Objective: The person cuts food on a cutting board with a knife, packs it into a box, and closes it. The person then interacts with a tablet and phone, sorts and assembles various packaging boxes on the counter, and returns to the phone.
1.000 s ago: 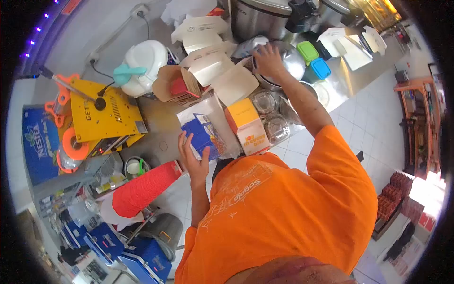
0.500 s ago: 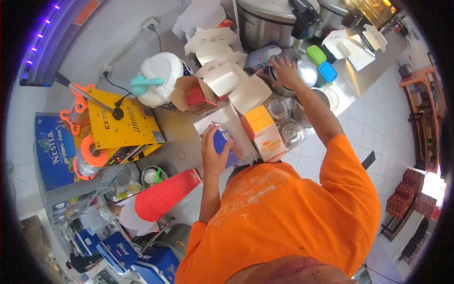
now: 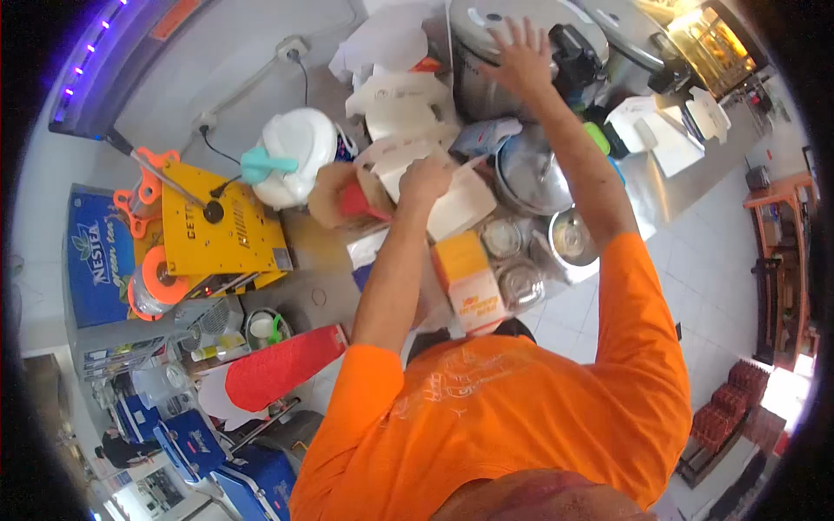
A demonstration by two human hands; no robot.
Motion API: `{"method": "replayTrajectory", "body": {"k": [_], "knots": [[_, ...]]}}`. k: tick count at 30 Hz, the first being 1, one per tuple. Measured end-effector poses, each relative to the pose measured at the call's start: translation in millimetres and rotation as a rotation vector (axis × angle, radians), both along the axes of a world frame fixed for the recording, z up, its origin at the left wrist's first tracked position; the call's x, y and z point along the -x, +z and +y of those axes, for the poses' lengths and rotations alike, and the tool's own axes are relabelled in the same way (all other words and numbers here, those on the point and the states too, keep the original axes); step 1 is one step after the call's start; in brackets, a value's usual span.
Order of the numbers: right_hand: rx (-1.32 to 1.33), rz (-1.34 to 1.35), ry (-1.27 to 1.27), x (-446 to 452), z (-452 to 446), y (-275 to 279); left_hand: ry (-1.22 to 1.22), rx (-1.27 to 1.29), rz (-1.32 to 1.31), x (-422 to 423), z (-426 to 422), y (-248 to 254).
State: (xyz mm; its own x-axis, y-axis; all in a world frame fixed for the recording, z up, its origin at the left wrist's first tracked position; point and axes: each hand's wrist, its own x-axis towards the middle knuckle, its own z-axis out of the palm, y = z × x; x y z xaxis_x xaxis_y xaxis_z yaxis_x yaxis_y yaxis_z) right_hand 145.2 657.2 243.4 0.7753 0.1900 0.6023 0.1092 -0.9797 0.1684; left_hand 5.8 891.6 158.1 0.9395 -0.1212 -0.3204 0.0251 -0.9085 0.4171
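My left hand [image 3: 426,181], fingers curled closed, is at the edges of two open white paper food boxes, one behind it [image 3: 400,152] and one to its right [image 3: 465,207]. Its fingertips are hidden, so I cannot tell what they grip. My right hand [image 3: 523,62] is spread open over the lid of a large steel rice cooker [image 3: 479,26]; whether it touches the lid is unclear. Below that arm sits a steel bowl [image 3: 526,178] with a shiny lid. Near my left forearm are a brown paper box with a red carton [image 3: 354,201] and a partly covered blue item [image 3: 363,276].
A yellow and white printed box [image 3: 469,282] stands at the counter's front edge beside clear plastic tubs [image 3: 521,282]. To the left are a white lidded pot [image 3: 295,156], a yellow sealing machine [image 3: 221,217] and a red cup stack [image 3: 282,369]. Opened white boxes [image 3: 678,143] lie right.
My left hand has left the blue item and moved forward to the paper boxes, closing. My right hand has moved from the steel bowl up to the rice cooker.
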Motion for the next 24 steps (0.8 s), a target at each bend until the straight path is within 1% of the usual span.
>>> {"method": "replayTrajectory", "body": {"k": [1,3,5,6,7,8,9,11,12,13,15,16,17,19,22,24], "knots": [[0.019,0.040,0.004,-12.5,-1.5,-0.6,-0.057,-0.069,0.025,-34.5,-1.0,-42.6],[-0.008,0.093,0.038,-27.9,-13.9,-4.9,-0.058,-0.053,0.263,-73.1,-10.0,-73.8],[-0.029,0.135,0.102,-26.9,-27.1,-7.7,0.119,0.078,0.470,-92.7,-13.8,-103.0],[-0.024,0.027,0.183,-25.9,-32.2,-13.9,0.295,0.205,0.548,-94.3,-17.5,-119.6],[-0.046,0.011,0.288,-26.2,-36.6,-16.1,0.468,0.341,0.617,-103.0,-18.9,-141.7],[-0.064,0.002,0.394,-22.2,-40.5,-19.3,0.338,0.412,0.781,-124.6,-8.1,-190.6],[-0.083,-0.003,0.497,-15.7,-44.3,-24.8,0.334,0.436,0.724,-122.4,-18.0,-187.1],[0.229,0.105,0.713,-3.4,-50.9,-59.6,0.321,0.494,0.603,-114.3,-45.9,-172.2],[0.165,0.288,0.781,12.9,-53.9,-81.6,0.296,0.498,0.637,-114.3,-53.6,-147.2],[0.097,0.473,0.848,24.2,-56.6,-102.6,0.261,0.425,0.621,-119.7,-58.2,-137.4],[0.079,0.621,0.781,28.9,-60.0,-137.2,0.193,0.268,0.604,-121.9,-58.7,-137.0],[0.074,0.686,0.745,25.8,-62.4,-148.6,0.054,0.245,0.491,-122.2,-51.0,-149.9],[0.096,0.777,0.731,17.9,-62.8,-149.1,-0.027,0.229,0.424,-122.5,-45.2,-158.7],[0.142,0.955,0.708,-4.4,-57.6,-145.6,-0.106,0.195,0.395,-118.8,-33.9,-166.4],[0.052,1.004,0.617,-12.0,-44.9,-118.4,-0.196,0.096,0.370,-108.4,-19.4,-181.8],[-0.008,0.768,0.600,-8.1,-40.8,-88.6,-0.258,-0.014,0.312,-102.7,-14.4,-199.8]]}}
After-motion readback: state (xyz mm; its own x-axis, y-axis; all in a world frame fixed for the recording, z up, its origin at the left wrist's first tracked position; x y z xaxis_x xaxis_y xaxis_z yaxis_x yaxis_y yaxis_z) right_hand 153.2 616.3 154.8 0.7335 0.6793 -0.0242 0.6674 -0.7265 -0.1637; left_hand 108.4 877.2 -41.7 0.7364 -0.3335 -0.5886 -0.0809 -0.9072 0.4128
